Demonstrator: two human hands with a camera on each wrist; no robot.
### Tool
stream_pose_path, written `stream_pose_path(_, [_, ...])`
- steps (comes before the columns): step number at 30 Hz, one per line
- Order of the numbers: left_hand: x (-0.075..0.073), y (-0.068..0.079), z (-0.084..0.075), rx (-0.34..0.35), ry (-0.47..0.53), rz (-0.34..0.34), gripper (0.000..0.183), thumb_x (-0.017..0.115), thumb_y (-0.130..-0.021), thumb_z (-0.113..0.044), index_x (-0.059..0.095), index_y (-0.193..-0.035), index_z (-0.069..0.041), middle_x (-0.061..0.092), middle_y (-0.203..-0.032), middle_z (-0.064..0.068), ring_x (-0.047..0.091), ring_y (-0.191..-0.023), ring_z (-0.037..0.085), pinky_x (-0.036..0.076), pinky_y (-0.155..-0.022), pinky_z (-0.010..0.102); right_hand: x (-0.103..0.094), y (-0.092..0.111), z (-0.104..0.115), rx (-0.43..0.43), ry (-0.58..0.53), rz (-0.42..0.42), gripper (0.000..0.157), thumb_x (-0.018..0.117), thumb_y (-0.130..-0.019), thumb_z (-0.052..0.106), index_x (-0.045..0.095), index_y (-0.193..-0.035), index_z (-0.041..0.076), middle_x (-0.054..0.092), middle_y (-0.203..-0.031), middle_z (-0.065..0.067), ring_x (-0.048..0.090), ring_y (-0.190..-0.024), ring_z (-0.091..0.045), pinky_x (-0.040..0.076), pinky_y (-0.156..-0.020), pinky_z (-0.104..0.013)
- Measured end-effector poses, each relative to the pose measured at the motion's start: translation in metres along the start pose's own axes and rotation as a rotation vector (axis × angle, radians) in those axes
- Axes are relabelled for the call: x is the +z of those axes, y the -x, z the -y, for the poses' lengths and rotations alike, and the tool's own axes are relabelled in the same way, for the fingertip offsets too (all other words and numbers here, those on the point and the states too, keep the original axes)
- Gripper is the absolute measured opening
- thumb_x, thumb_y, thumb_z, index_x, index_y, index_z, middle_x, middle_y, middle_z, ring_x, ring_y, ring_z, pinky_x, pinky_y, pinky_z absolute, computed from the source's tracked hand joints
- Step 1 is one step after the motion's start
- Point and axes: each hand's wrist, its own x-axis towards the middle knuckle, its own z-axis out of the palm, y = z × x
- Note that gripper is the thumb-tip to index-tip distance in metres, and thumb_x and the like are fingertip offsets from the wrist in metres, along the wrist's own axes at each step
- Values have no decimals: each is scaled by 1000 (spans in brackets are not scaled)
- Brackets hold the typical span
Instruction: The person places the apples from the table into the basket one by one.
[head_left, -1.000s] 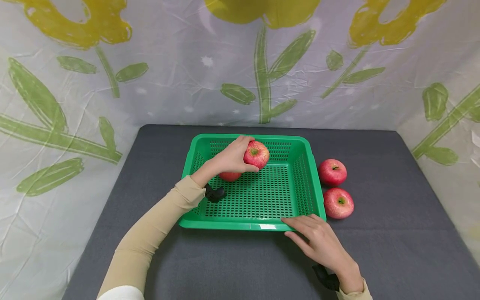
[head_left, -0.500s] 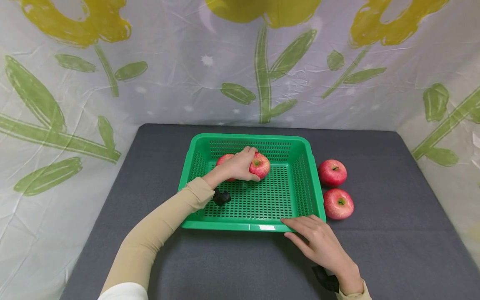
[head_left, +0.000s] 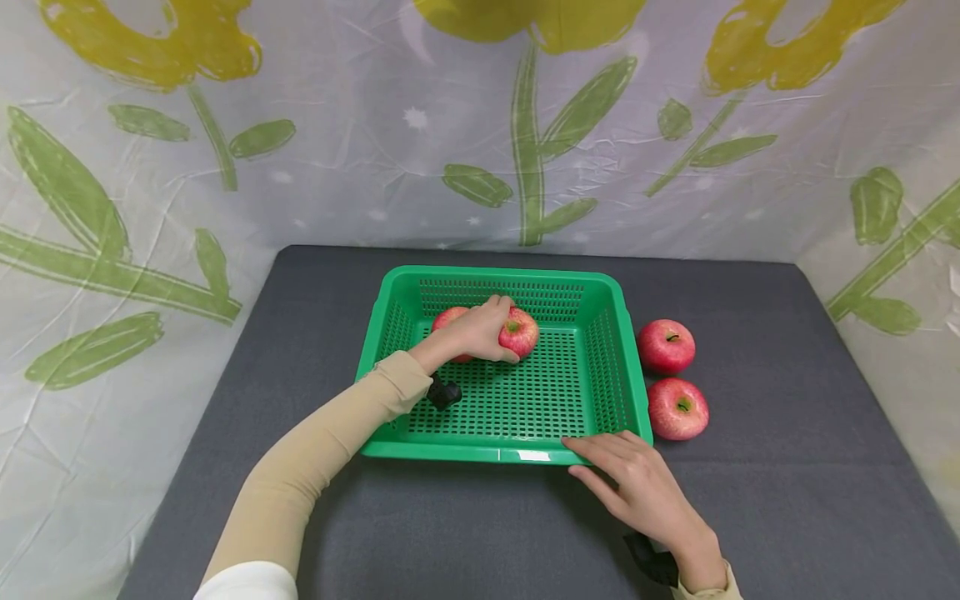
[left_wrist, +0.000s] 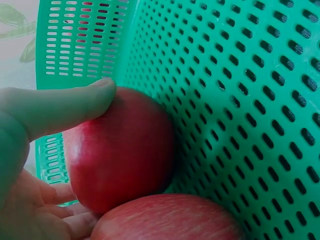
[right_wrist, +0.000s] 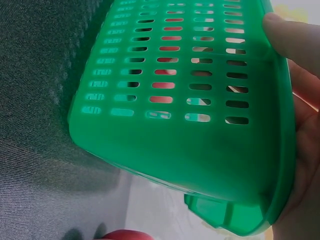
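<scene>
In the head view, a left hand (head_left: 483,332) at centre has its fingers curled round a red apple (head_left: 521,332) inside a green basket (head_left: 450,454), half hiding a second apple (head_left: 448,317); two loose apples (head_left: 667,347) lie at right on the dark surface (head_left: 772,508). Only the right wrist view shows the basket's slotted outer wall, its rim pinched by the right hand (right_wrist: 306,150) at right.

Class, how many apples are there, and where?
4. In the basket: the held apple and a partly hidden apple beside it. On the table, right of the basket: a farther apple and a nearer apple.
</scene>
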Motion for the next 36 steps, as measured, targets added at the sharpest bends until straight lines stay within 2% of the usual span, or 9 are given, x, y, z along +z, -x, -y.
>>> stream_pose_path(4, [0, 0, -1, -8, -29, 19, 84, 73, -79, -37, 29, -138, 4, 40, -130, 20, 49, -112, 30, 42, -92, 43, 0, 0, 0, 2, -2, 1, 28, 58, -92, 29, 67, -113, 12, 67, -99, 6, 62, -87, -6, 43, -77, -25])
stream_pose_path(13, [-2, 3, -1, 3, -40, 18, 88, 76, -76, -37, 29, -139, 3, 39, -134, 19, 44, -119, 31, 36, -98, 45, 0, 0, 0, 2, -1, 0, 28, 60, -92, 28, 67, -113, 12, 67, -99, 6, 62, -87, -6, 42, -77, -24])
stream_pose_path(25, [-1, 5, -3, 23, -100, 21, 92, 73, -78, -40, 24, -143, 1, 35, -138, 21, 36, -126, 32, 28, -105, 46, -2, 1, 1, 11, 2, 6, 28, 61, -91, 28, 67, -114, 12, 67, -99, 7, 62, -87, -6, 42, -77, -24])
stream_pose_path(31, [-8, 15, -2, 36, -36, 7, 80, 65, -86, -37, 23, -144, 0, 34, -137, 21, 40, -123, 33, 38, -98, 43, -1, 1, 1, 10, 3, 5, 29, 59, -92, 29, 67, -113, 12, 67, -99, 7, 62, -86, -6, 42, -77, -24])
stream_pose_path(36, [-22, 37, 0, 57, 71, -59, 72, 60, -90, -36, 26, -144, -2, 33, -140, 19, 41, -123, 30, 42, -93, 43, -1, 0, 1, 10, 6, 10, 28, 61, -91, 27, 67, -114, 12, 67, -99, 6, 62, -86, -6, 42, -77, -23])
